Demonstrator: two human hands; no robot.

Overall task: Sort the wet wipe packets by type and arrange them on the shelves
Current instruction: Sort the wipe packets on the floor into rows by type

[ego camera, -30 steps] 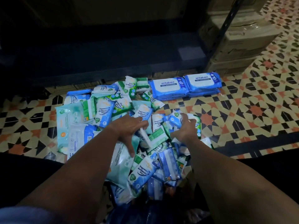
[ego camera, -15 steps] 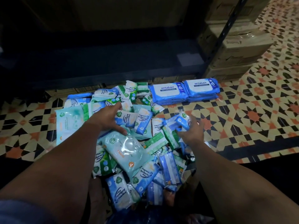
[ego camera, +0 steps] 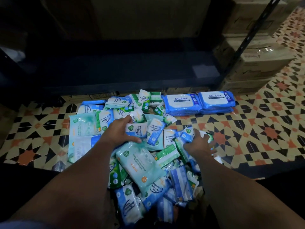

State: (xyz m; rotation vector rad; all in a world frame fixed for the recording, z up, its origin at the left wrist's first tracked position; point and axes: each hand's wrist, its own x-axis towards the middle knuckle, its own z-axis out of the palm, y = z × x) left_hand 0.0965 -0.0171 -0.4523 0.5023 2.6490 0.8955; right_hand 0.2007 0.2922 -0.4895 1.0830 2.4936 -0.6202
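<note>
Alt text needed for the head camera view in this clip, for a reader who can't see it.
A person's left hand and right hand reach into a jumbled pile of blue, green and pale teal plastic wet wipe packets on a patterned tile floor. Two stacks of blue Antabax packs sit apart, beside a dark, bare low metal shelf.

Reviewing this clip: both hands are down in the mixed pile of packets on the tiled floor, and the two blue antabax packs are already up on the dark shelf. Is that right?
Not quite. The head view shows the antabax packs side by side on the tiled floor in front of the dark shelf, not on it. The left hand and right hand are indeed in the pile.
</note>
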